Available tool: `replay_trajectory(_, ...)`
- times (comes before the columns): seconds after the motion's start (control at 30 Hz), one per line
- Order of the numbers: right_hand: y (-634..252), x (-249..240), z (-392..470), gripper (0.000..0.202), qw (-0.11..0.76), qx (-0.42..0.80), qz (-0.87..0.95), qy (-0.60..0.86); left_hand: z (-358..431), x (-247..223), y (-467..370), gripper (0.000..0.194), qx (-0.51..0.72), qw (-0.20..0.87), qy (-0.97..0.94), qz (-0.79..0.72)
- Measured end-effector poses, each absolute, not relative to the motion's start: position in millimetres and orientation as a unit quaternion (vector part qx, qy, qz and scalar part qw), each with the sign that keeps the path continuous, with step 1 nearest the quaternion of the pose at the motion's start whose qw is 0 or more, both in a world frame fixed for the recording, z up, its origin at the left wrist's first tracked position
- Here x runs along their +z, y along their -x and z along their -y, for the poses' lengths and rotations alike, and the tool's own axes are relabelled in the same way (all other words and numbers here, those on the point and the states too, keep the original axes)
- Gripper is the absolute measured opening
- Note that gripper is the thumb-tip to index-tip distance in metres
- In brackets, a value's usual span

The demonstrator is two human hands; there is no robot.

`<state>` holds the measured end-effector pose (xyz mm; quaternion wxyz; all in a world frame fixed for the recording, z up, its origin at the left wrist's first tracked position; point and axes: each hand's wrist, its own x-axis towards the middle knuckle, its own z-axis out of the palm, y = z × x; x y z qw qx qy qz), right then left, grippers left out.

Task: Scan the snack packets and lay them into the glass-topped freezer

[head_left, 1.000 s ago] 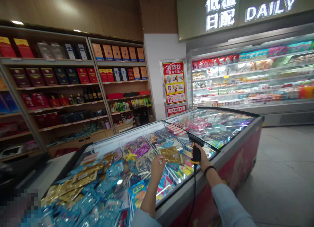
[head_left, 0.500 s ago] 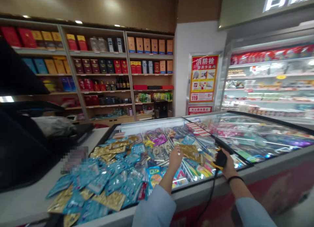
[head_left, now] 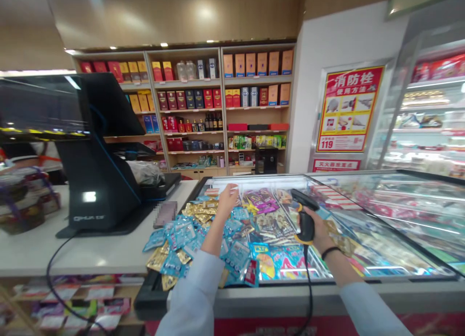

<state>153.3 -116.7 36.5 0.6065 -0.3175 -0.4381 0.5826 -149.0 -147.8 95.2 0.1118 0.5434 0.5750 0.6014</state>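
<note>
Now the right hand (head_left: pixel 319 229) has its grip clamped on a scanner (head_left: pixel 305 215), left hand (head_left: pixel 228 200) loosely apart over packets (head_left: pixel 181 234)

Two arms enter from the near edge, both in long sleeves of a pale, light-blue fabric; the left sleeve (head_left: pixel 192 297) is loose and softly creased, ending short of the wrist so that the forearm is bare beyond it; the right sleeve (head_left: pixel 370 312) likewise ends partway along the forearm, its cuff plain and unmarked; a thin black band (head_left: pixel 330 251) circles the right wrist just behind the right hand (head_left: pixel 319 227); the left hand (head_left: pixel 228 200) is bare, with no ring, watch or glove visible; no buttons or printing show on either sleeve.
</note>
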Motion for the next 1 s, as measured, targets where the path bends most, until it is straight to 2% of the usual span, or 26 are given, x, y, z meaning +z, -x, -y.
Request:
replay_trajectory(0.1,-96.1,54.6,120.1,0.037,0.562,0.630,0.456,0.283,165.7,109.6,207.5,0.016,0.594,0.068,-0.510,-0.618)
replay_trajectory(0.2,-41.5,63.0,123.0,0.036,0.562,0.632,0.466,0.260,180.2,118.4,252.1,0.017,0.591,0.032,-0.492,-0.639)
replay_trajectory(0.37,33.1,44.4,125.5,0.040,0.533,0.630,0.513,0.236,185.0,96.5,289.7,0.018,0.536,-0.016,-0.454,-0.711)
replay_trajectory(0.53,56.2,10.6,119.4,0.045,0.504,0.630,0.543,0.234,179.9,53.4,298.8,0.023,0.451,-0.087,-0.437,-0.773)
replay_trajectory(0.7,48.0,-0.2,112.5,0.041,0.499,0.651,0.519,0.242,183.8,40.3,302.1,0.022,0.347,-0.135,-0.467,-0.802)
replay_trajectory(1.0,49.0,5.0,118.5,0.038,0.485,0.669,0.512,0.232,186.9,31.6,295.2,0.062,0.234,-0.128,-0.504,-0.821)
